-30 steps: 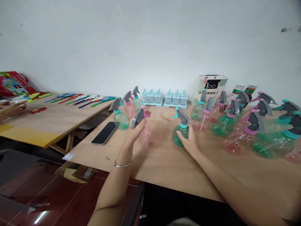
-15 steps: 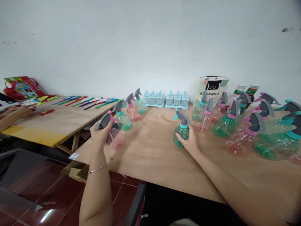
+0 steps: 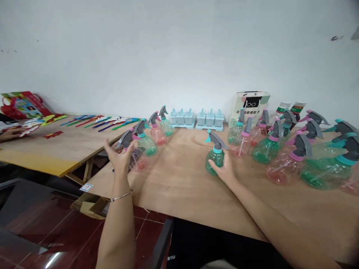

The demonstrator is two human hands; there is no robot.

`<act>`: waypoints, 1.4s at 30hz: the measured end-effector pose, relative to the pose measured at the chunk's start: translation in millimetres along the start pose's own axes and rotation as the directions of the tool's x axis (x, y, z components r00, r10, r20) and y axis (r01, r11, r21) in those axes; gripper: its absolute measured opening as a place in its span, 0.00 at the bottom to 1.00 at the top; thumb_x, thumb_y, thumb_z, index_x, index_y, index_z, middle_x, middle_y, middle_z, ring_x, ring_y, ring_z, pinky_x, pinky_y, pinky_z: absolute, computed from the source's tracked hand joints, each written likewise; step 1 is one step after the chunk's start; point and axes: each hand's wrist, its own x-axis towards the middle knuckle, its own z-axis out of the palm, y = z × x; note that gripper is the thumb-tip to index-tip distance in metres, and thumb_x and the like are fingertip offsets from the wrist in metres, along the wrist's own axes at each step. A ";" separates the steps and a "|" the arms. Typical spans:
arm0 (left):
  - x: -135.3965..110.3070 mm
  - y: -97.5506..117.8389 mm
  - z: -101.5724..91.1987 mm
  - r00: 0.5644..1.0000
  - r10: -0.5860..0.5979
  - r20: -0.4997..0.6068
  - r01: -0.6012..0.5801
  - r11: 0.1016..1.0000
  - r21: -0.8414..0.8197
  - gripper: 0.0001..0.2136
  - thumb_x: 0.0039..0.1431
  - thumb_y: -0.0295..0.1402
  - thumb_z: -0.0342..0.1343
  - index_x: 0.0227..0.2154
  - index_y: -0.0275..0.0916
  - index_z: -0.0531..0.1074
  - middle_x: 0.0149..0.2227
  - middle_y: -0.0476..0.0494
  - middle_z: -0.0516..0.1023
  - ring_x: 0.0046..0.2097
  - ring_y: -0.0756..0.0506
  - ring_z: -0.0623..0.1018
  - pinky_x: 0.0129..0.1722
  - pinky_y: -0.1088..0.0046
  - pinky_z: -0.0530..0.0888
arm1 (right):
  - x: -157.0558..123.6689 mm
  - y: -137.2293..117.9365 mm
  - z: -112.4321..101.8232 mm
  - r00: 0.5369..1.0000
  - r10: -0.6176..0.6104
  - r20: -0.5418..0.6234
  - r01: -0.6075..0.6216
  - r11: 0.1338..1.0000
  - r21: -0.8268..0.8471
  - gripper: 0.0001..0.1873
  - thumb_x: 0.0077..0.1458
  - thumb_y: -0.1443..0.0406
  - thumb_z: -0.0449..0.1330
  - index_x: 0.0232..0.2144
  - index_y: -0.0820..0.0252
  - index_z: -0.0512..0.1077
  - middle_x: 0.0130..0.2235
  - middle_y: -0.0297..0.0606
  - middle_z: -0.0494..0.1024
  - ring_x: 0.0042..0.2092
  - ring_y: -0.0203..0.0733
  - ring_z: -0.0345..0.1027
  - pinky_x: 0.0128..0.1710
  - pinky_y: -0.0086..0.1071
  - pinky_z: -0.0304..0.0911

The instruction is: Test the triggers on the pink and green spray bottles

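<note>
Wooden counter (image 3: 179, 194): right fingers (image 3: 227, 160) wrap around a green bottle (image 3: 218, 157); left fingers (image 3: 110, 150) splay just beside a pink bottle (image 3: 141, 163).

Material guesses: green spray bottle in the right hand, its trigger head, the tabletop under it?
Green spray bottle: likely glossy, tinted plastic; see-through walls with highlights, though glass isn't ruled out.
Trigger head: probably moulded plastic, smooth; opaque gray with turquoise trigger.
Tabletop: plywood or wood-look board, low sheen; swirling grain shows.

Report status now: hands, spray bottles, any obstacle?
Left hand open beside pink transparent plastic spray bottle. Right hand around green transparent plastic spray bottle. Second green bottle behind pink.
</note>
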 end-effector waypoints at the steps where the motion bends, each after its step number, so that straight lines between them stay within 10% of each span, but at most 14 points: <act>1: -4.8 3.1 -6.7 0.995 0.042 -0.087 -0.041 0.999 0.010 0.50 0.47 0.56 0.61 0.66 0.33 0.48 0.60 0.26 0.68 0.55 0.34 0.76 0.52 0.55 0.74 | -0.4 0.5 -0.6 1.000 -0.012 0.007 0.012 1.000 0.000 0.31 0.53 0.51 0.61 0.54 0.60 0.62 0.48 0.49 0.74 0.51 0.54 0.70 0.53 0.51 0.67; 4: -25.6 25.9 -16.6 0.861 0.319 -0.396 -0.290 0.948 0.133 0.54 0.49 0.69 0.47 0.67 0.31 0.45 0.66 0.22 0.56 0.62 0.31 0.68 0.55 0.51 0.71 | -2.4 1.1 -1.5 0.999 -0.026 0.037 0.026 1.000 0.001 0.28 0.57 0.54 0.57 0.55 0.61 0.61 0.47 0.49 0.72 0.51 0.53 0.69 0.53 0.51 0.66; 6: -44.6 54.2 -8.0 0.761 0.513 -0.397 -0.467 0.858 0.212 0.53 0.50 0.70 0.44 0.66 0.29 0.50 0.64 0.22 0.60 0.62 0.32 0.68 0.56 0.51 0.70 | -4.4 -1.2 -1.0 0.999 -0.019 0.049 0.019 1.000 -0.003 0.28 0.58 0.55 0.56 0.56 0.61 0.60 0.48 0.49 0.71 0.52 0.52 0.67 0.54 0.51 0.65; 9: -79.2 108.9 27.6 0.803 0.582 0.128 -0.585 0.811 -0.019 0.37 0.55 0.56 0.57 0.61 0.36 0.61 0.58 0.29 0.69 0.61 0.33 0.70 0.60 0.52 0.66 | -8.3 -8.7 1.6 0.998 -0.022 0.060 0.022 1.000 0.000 0.29 0.59 0.54 0.58 0.57 0.59 0.59 0.50 0.49 0.69 0.54 0.52 0.66 0.57 0.51 0.63; 12: -112.5 158.4 73.5 0.693 0.447 0.566 -0.383 0.893 -0.237 0.43 0.47 0.51 0.67 0.64 0.39 0.58 0.64 0.29 0.63 0.66 0.31 0.63 0.65 0.51 0.60 | -13.6 -16.1 5.6 0.995 -0.054 0.083 0.052 0.998 0.027 0.30 0.59 0.53 0.58 0.58 0.58 0.58 0.52 0.49 0.67 0.56 0.53 0.64 0.58 0.52 0.63; 16: -138.6 190.4 118.7 0.656 0.277 0.702 -0.029 0.939 -0.343 0.41 0.43 0.47 0.70 0.61 0.42 0.62 0.59 0.33 0.68 0.62 0.31 0.69 0.62 0.52 0.64 | -22.9 -18.9 10.8 0.985 -0.075 0.157 0.073 0.997 0.019 0.36 0.58 0.50 0.60 0.62 0.57 0.54 0.54 0.50 0.64 0.59 0.55 0.62 0.59 0.55 0.62; 25: -129.5 175.2 134.1 0.726 0.105 0.680 0.285 0.853 -0.437 0.18 0.49 0.37 0.66 0.42 0.41 0.72 0.45 0.42 0.76 0.42 0.45 0.76 0.42 0.68 0.73 | -3.6 -15.5 -8.2 0.944 -0.244 0.220 0.268 0.959 -0.087 0.36 0.60 0.48 0.57 0.64 0.55 0.54 0.58 0.52 0.62 0.63 0.57 0.58 0.64 0.56 0.57; 30: -112.3 165.6 126.2 0.611 0.152 0.777 0.377 0.807 -0.455 0.14 0.50 0.32 0.62 0.41 0.40 0.75 0.44 0.43 0.78 0.45 0.46 0.76 0.43 0.71 0.72 | 48.4 19.3 -50.6 0.931 -0.221 -0.289 0.128 0.943 -0.308 0.32 0.62 0.51 0.55 0.62 0.58 0.54 0.61 0.55 0.57 0.66 0.58 0.50 0.65 0.62 0.48; 42: -95.7 157.7 111.6 0.514 0.063 0.855 0.756 0.438 -0.487 0.12 0.42 0.33 0.66 0.32 0.37 0.75 0.38 0.40 0.83 0.54 0.34 0.79 0.60 0.52 0.70 | 46.1 83.6 -38.2 0.958 0.098 -0.268 -0.144 0.977 -0.160 0.48 0.51 0.48 0.64 0.62 0.70 0.50 0.62 0.65 0.58 0.65 0.62 0.53 0.63 0.59 0.51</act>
